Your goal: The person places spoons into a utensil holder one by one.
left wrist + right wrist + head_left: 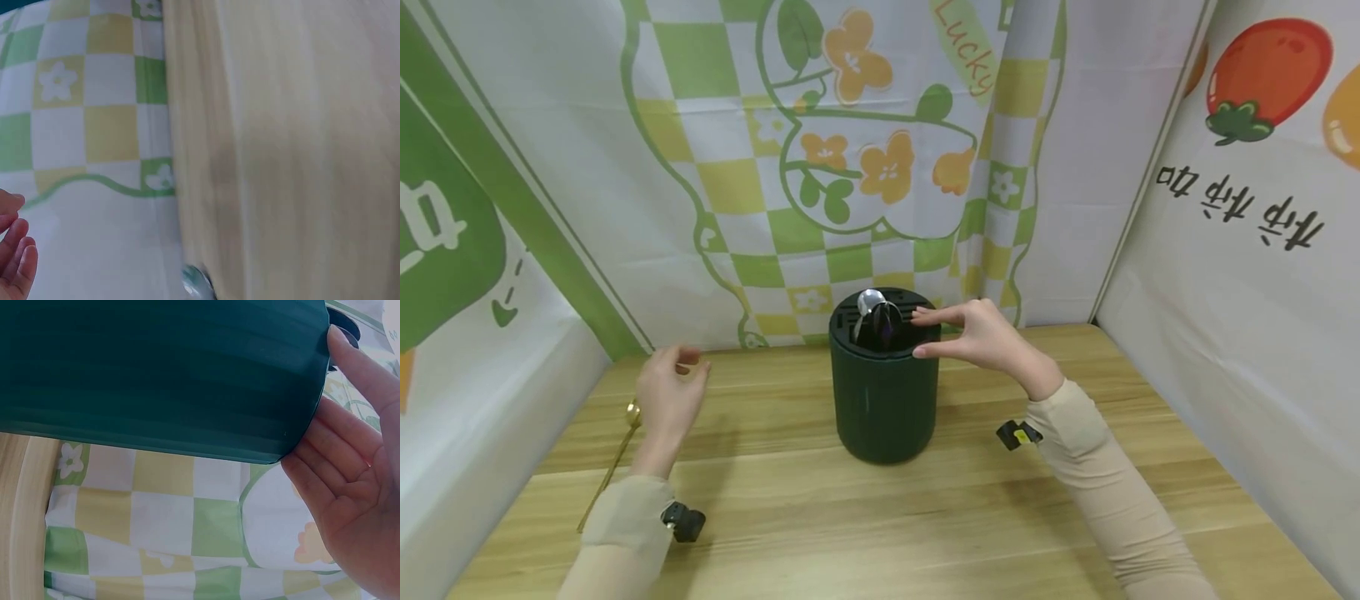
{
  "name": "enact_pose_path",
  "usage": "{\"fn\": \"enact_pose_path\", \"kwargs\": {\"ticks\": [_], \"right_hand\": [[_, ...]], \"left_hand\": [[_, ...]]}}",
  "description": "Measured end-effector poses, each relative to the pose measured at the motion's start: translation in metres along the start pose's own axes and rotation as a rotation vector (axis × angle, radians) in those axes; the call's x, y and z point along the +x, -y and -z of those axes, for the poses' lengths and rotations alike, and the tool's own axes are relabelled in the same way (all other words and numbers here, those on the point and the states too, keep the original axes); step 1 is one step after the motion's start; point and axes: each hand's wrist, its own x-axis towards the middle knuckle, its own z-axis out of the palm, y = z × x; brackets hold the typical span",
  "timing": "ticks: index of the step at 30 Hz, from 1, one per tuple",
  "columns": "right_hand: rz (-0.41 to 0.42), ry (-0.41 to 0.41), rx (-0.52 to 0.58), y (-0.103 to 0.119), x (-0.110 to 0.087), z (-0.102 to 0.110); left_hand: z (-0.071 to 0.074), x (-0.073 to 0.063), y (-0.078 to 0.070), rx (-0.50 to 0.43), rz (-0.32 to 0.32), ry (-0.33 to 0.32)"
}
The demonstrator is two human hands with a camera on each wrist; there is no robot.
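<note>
A dark green cylindrical utensil holder stands upright on the table, its top slotted. Out of its opening rises a shiny silver spoon-like head, beside dark pieces I cannot make out. My right hand is at the holder's right rim, thumb and fingers spread apart and fairly straight; in the right wrist view its fingertips are at the green wall's edge. My left hand hovers over the table's left side, fingers loosely bent around nothing. Beside it lies a thin gold spoon, its bowl at the left wrist view's bottom.
The wooden table runs back to a checkered flower-print curtain close behind the holder. White printed panels close off the left and right sides. A small black camera sits on each wrist.
</note>
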Motion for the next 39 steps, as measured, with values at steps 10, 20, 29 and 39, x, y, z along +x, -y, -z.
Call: {"fn": "enact_pose_path", "kwargs": {"ticks": [10,20,29,39], "right_hand": [[0.013,-0.011,-0.009,-0.003,-0.001,0.001],[0.015,-0.015,-0.019,-0.003,-0.002,0.002],[0.023,-0.007,-0.005,-0.002,-0.001,0.0],[0.028,-0.007,0.004,-0.004,0.0,-0.001]], "left_hand": [[0.008,-0.005,0.032,0.058,0.051,0.05],[0.016,-0.011,0.055,0.132,0.177,0.193],[0.026,-0.014,0.067,0.28,0.26,0.387],[0.027,-0.013,0.074,0.392,0.246,0.53]]}}
